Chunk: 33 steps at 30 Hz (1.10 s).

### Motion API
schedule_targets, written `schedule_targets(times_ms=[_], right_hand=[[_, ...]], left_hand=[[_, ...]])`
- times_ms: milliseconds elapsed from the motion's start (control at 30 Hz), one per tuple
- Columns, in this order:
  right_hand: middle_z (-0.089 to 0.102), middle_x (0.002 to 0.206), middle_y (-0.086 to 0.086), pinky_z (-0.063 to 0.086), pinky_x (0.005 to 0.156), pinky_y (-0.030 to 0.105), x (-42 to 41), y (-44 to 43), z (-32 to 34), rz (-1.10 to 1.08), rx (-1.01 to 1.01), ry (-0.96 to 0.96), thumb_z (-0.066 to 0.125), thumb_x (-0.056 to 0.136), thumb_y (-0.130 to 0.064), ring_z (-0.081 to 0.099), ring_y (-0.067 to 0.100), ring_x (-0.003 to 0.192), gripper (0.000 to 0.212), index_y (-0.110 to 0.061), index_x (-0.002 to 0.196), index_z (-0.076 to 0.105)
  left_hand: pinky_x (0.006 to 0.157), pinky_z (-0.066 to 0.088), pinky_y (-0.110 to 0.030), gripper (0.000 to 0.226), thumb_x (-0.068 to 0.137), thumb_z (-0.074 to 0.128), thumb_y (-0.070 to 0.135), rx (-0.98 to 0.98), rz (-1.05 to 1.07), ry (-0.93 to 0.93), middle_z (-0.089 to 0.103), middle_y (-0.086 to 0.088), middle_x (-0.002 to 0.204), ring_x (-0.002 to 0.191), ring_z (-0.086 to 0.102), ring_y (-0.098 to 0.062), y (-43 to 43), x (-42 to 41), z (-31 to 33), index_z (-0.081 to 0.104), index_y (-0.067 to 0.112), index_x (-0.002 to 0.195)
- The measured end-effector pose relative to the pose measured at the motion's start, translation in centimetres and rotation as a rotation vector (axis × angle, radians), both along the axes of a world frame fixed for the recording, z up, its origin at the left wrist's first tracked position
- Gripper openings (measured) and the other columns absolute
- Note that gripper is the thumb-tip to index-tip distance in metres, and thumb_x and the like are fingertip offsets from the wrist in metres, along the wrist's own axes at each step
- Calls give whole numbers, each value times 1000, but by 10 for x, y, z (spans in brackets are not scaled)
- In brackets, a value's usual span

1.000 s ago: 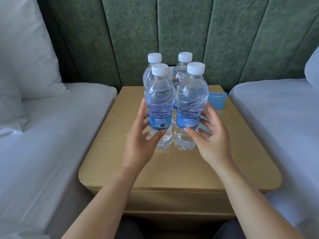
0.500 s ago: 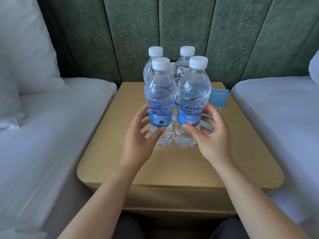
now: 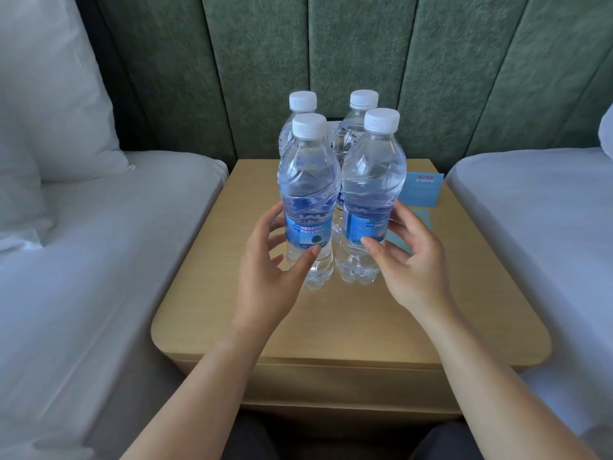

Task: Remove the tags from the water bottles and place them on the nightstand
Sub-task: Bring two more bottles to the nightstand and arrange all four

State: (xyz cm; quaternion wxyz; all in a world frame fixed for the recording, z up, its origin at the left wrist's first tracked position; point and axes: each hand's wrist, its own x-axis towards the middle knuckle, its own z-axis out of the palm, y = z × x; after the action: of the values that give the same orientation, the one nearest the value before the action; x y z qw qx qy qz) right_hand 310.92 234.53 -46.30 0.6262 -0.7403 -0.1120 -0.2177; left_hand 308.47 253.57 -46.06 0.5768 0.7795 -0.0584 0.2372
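1. Left hand (image 3: 265,263) was open, fingers spread and curved, thumb tip touching the front-left bottle (image 3: 308,200) low on its label; the other fingers sat beside the bottle, contact unclear. No closed hold.
2. Right hand (image 3: 408,257) was open the same way, thumb tip on the front-right bottle (image 3: 371,197) at label height, fingers cupped to its right, not closed on it.
3. Both front bottles stood upright between the hands, just beside each other, on the nightstand (image 3: 348,313).
4. Two rear bottles (image 3: 360,134) stood directly behind, mostly blocked by the front pair.
5. A blue card (image 3: 423,189) stood beyond the right fingers.
6. No tags discernible on the bottles.
7. Bottles: clear ribbed plastic, white ridged caps, blue labels. Nightstand: light wood, rounded corners.
8. White beds (image 3: 99,260) on both sides, green padded panels (image 3: 265,61) behind.
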Motion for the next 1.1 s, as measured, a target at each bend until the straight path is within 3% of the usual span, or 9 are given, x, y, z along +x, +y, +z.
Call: schedule_targets(times_ms=[167, 267, 367, 500, 700, 800, 900, 1000, 1100], right_hand=[[58, 116, -18, 48, 79, 10, -3, 9, 4, -104, -35, -38, 84, 63, -32, 57, -5, 106, 65, -32, 120, 51], [60, 112, -12, 51, 78, 15, -1, 7, 6, -118, -43, -24, 81, 66, -29, 58, -2, 103, 59, -28, 119, 54], [60, 124, -10, 51, 90, 26, 1, 0, 3, -1, -12, 30, 76, 76, -20, 56, 1, 115, 59, -23, 130, 51], [56, 126, -24, 47, 92, 27, -2, 0, 5, 15, -9, 42, 77, 71, -39, 52, -3, 119, 68, -33, 132, 47], [60, 124, -17, 50, 94, 42, 1, 2, 7, 19, -22, 65, 76, 76, -25, 55, 1, 116, 62, -26, 131, 49], [59, 110, -31, 55, 86, 40, -1, 4, 10, -47, -28, 48, 78, 67, -40, 58, -2, 106, 58, -34, 118, 53], [58, 115, -28, 53, 87, 33, -4, 2, 11, -52, -38, 52, 75, 61, -55, 56, -3, 108, 70, -31, 122, 52], [56, 131, -14, 48, 98, 39, -4, -4, 8, 19, -18, 71, 74, 76, -34, 52, 2, 121, 68, -24, 137, 45], [59, 127, -12, 50, 95, 47, -3, -3, 8, 33, -14, 65, 73, 80, -19, 57, 7, 117, 58, -27, 132, 49]], left_hand=[[99, 46, -31, 65, 86, 67, 28, 10, -76, 26, 53, 21, 134, 123, 49, 3, 2, 1, -1, 37, 37, 142], [94, 46, -28, 63, 81, 72, 28, 1, -29, 11, 58, 23, 125, 116, 54, 3, -2, 0, 1, 41, 42, 135], [85, 44, -23, 64, 75, 76, 34, 11, 31, -5, 56, 30, 117, 110, 53, 8, -7, -1, 2, 38, 58, 121], [86, 43, -21, 68, 76, 76, 39, 35, -9, 6, 51, 29, 125, 115, 50, 8, -3, 0, 1, 36, 54, 130], [87, 48, -27, 68, 78, 76, 30, 37, -40, 14, 54, 26, 125, 114, 52, 6, -2, 3, 3, 38, 56, 128], [92, 51, -38, 68, 77, 76, 29, 18, -57, 29, 51, 29, 125, 114, 52, 6, 0, 3, 4, 39, 56, 128], [94, 50, -42, 67, 76, 77, 29, 22, -63, 25, 49, 28, 128, 117, 50, 8, 0, 3, 5, 41, 53, 128], [88, 50, -31, 71, 72, 80, 33, 19, -35, -4, 50, 27, 126, 115, 51, 7, 0, 3, 5, 42, 44, 131], [82, 51, -26, 69, 71, 81, 35, -6, -14, -11, 54, 27, 119, 111, 55, 5, -2, 5, 7, 46, 39, 130]])
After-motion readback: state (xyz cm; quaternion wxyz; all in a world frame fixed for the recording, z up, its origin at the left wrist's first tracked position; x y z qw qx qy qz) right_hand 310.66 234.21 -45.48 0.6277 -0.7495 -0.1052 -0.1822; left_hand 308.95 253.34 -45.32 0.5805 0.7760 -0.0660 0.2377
